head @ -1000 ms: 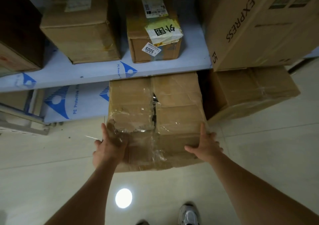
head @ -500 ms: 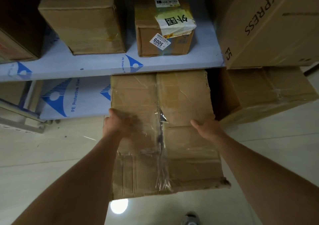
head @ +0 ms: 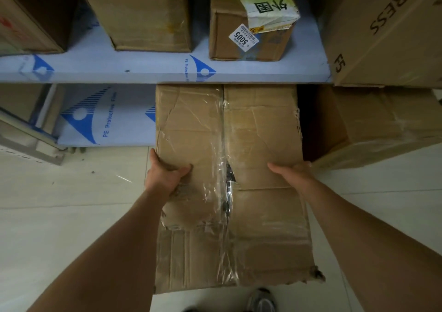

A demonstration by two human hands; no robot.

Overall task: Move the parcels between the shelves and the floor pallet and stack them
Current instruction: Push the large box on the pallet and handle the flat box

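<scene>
Gripped at mid-length, the parcel (head: 229, 168) has the left hand (head: 165, 176) curled over its left edge and the right hand (head: 290, 171) on its right edge, fingers probably tucked under. Its long axis runs from the person toward the shelf (head: 143, 72), far end under the shelf lip.

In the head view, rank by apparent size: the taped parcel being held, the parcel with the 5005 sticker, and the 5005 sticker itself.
1. Taped parcel, largest, though nearness to the camera inflates it.
2. Parcel with the 5005 sticker.
3. 5005 sticker, smallest.
</scene>
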